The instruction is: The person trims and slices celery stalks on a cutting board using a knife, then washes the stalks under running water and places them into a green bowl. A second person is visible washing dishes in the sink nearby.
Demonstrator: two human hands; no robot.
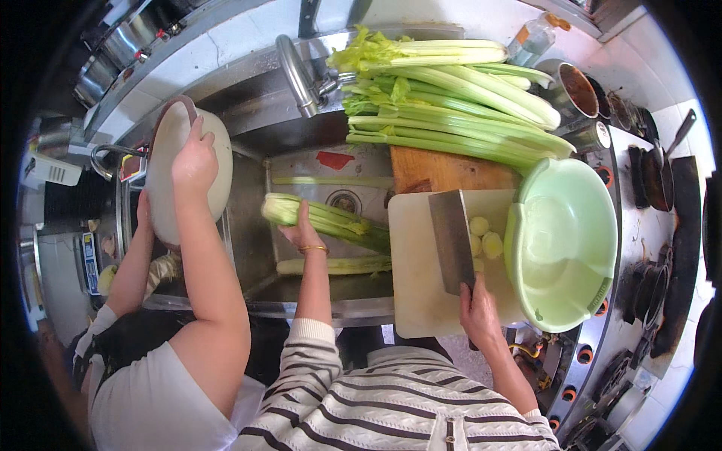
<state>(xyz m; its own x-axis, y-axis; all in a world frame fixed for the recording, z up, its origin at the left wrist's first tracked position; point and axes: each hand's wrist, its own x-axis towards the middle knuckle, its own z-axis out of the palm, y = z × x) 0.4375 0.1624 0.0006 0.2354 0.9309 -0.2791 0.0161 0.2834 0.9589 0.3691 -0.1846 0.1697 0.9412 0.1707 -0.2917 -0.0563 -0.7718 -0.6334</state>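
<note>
Over the steel sink (248, 237), my left hand (302, 226) grips a bunch of celery (333, 220), its root end pointing left. Loose celery stalks (338, 265) lie in the sink basin. My right hand (478, 313) holds a cleaver (453, 242) by its handle, the broad blade above a white cutting board (417, 293). Round pale cut pieces (492, 245), looking like celery root ends, rest on the board to the right of the blade. More celery bunches (451, 107) are heaped behind, partly over a wooden board (451, 169). A light green plastic basin (569, 242) stands right of the cutting board.
At my left, another person's hands (194, 158) hold a large pale basin (220, 152) tilted over the sink's left part. A faucet (296, 79) rises at the back. Pots (578, 90) and a clear bottle (530, 42) stand at back right, beside a stove (637, 237).
</note>
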